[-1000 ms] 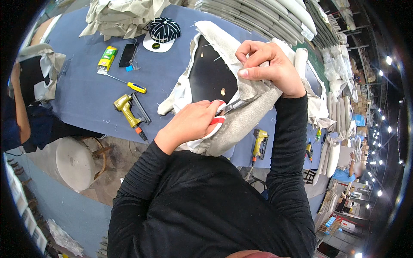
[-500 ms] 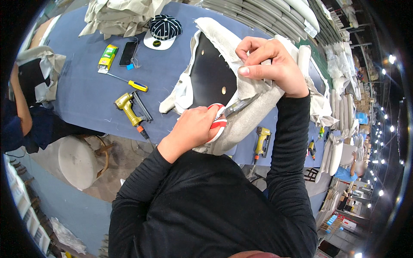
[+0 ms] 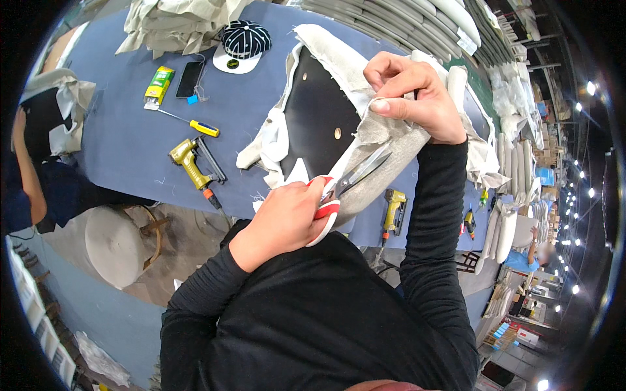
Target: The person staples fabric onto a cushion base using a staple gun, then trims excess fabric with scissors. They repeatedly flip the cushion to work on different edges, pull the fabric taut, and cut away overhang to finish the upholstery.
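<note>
A padded seat panel lies underside up before me, its black backing board (image 3: 319, 111) ringed by beige fabric (image 3: 407, 133) and white lining. My left hand (image 3: 283, 221) is closed round the red and white handles of a pair of scissors (image 3: 368, 168). Their blades point up and right over the near right side of the panel, parted slightly. With thumb and fingers pinched, my right hand (image 3: 424, 98) grips the fabric's loose edge at the upper right and lifts it. A white lining flap stands up beside my left hand.
Left on the blue table (image 3: 124, 143) are a staple gun (image 3: 192, 163), screwdriver (image 3: 204, 128), phone (image 3: 190, 79), small box (image 3: 158, 86) and cap (image 3: 246, 44). Another staple gun (image 3: 394, 212) lies right. Beige fabric (image 3: 176, 26) and cushions (image 3: 378, 26) are piled behind. A person works far left.
The scissors have drawn back slightly toward me, and their blades now show more fully over the fabric. A white lining flap now sticks up by my left hand. My right hand keeps its pinch.
</note>
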